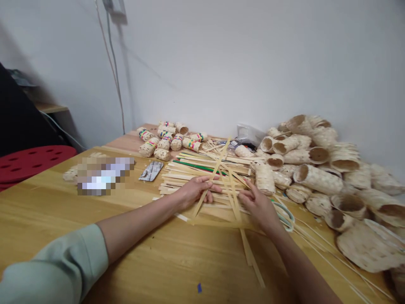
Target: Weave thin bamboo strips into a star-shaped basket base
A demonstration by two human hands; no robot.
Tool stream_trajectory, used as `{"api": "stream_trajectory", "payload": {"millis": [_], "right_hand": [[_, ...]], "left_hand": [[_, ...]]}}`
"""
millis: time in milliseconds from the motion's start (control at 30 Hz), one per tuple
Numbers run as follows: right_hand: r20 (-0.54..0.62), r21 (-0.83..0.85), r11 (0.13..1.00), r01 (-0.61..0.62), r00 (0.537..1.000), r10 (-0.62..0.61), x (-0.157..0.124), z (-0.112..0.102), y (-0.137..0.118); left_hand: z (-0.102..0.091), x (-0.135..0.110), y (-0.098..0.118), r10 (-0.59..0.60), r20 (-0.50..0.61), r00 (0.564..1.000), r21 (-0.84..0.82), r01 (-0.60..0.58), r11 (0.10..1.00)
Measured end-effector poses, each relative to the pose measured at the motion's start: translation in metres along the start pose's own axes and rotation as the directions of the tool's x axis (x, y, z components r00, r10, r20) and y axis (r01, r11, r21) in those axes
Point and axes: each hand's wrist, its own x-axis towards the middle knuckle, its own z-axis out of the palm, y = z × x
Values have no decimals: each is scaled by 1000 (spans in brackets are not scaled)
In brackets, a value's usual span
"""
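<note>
My left hand is closed on a pale bamboo strip that slants up and away to the right, the thumb lying against it. Opposite, my right hand has its fingers bent, with thumb and fingertips at the edge of more crossing bamboo strips; the exact grip is partly hidden. These strips cross into an open lattice between my hands, with long ends trailing toward me. Another flat strip runs sideways beneath them. Under and behind lies a layer of loose bamboo strips, some green and red.
Small woven bamboo tubes with coloured bands sit at the back left. Plain woven tubes pile up on the right. A printed packet, a blurred-out item, a green coil and a blue scrap lie on the wooden table.
</note>
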Motion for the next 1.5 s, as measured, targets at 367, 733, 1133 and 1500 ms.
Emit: {"api": "stream_trajectory", "payload": {"millis": [367,733,1133,1500], "right_hand": [[2,393,919,37,999,-40,-17,15,-25],[55,420,907,-24,998,1,-16,19,-22],[77,367,929,47,994,-80,-13,7,-18],[-1,-758,642,111,985,-171,11,-31,21]], "left_hand": [[27,-14,-11,-61,207,976,293,-2,956],[34,-15,-2,67,-141,988,237,-32,971],[31,-15,8,96,-135,986,327,-48,944],[2,-1,26,121,-331,936,128,-83,988]]}}
